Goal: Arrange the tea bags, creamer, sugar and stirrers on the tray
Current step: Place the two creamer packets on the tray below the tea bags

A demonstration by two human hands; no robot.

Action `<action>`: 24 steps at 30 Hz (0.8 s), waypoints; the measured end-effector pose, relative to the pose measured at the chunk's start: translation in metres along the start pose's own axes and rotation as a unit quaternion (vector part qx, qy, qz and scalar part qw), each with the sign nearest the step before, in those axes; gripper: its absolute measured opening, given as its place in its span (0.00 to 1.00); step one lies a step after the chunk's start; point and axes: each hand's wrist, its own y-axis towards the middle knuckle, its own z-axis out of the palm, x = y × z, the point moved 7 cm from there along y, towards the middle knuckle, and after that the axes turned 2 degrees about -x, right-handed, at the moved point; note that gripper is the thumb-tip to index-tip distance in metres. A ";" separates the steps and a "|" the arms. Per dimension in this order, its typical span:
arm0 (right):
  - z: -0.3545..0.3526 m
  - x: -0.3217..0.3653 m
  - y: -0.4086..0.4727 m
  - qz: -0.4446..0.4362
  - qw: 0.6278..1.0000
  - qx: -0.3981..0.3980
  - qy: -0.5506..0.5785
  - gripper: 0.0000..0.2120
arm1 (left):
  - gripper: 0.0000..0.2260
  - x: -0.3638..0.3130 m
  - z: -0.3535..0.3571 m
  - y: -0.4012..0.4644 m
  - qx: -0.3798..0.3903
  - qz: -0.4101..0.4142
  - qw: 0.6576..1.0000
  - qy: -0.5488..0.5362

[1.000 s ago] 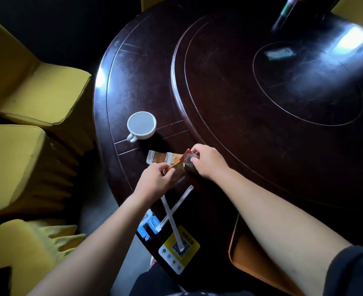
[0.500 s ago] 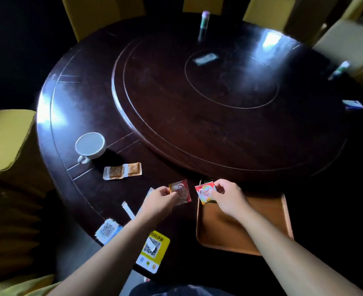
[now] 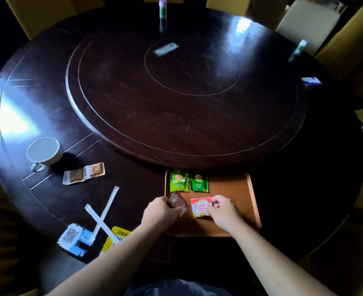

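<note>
Holding one creamer packet each over the tray [image 3: 243, 189]: left hand [image 3: 160, 212] grip clamped on brown creamer sachet [image 3: 176, 201], right hand [image 3: 223, 209] grip clamped on red creamer sachet [image 3: 199, 207]. Two green tea bags [image 3: 188, 181] lie at tray's far-left corner; sugar packets [image 3: 83, 173] and crossed stirrers [image 3: 103, 214] on tabletop [image 3: 133, 103], left.

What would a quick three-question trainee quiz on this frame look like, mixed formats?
1. True or false: the two green paper tea bags lie side by side at the far edge of the brown wooden tray.
2. Multiple choice: the two crossed white paper-wrapped stirrers are A) on the tray, B) on the dark table left of the tray, C) in the white ceramic cup.
3. Fill in: the right hand pinches a red and white ____ sachet.

Key: 1 true. 2 B. 3 creamer; the left hand holds a second one at the tray's left edge.
</note>
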 end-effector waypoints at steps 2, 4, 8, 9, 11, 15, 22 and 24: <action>-0.007 -0.002 -0.002 -0.003 0.999 -0.011 -0.049 0.07 | 0.21 -0.001 -0.006 -0.004 -0.036 0.011 0.997 0.064; -0.014 -0.001 -0.006 -0.009 0.995 -0.023 -0.094 0.12 | 0.21 -0.004 -0.016 -0.008 -0.083 0.044 0.987 0.127; -0.013 0.007 -0.012 -0.104 0.982 -0.015 -0.160 0.14 | 0.15 -0.016 -0.020 -0.008 -0.134 0.225 0.946 0.193; -0.010 0.009 -0.014 -0.139 0.977 -0.005 -0.160 0.14 | 0.13 -0.021 -0.013 -0.009 -0.122 0.304 0.921 0.212; -0.002 0.013 -0.016 -0.195 0.967 0.011 -0.162 0.13 | 0.15 -0.027 0.004 -0.010 -0.097 0.426 0.857 0.273; 0.008 0.022 -0.019 -0.256 0.945 0.019 -0.201 0.15 | 0.21 -0.028 0.027 -0.005 -0.062 0.481 0.817 0.313; 0.014 0.026 -0.016 -0.275 0.934 0.010 -0.229 0.14 | 0.12 -0.031 0.032 -0.005 -0.072 0.454 0.832 0.312; 0.015 0.028 -0.015 -0.277 0.934 0.002 -0.227 0.14 | 0.12 -0.034 0.031 -0.007 -0.090 0.451 0.836 0.299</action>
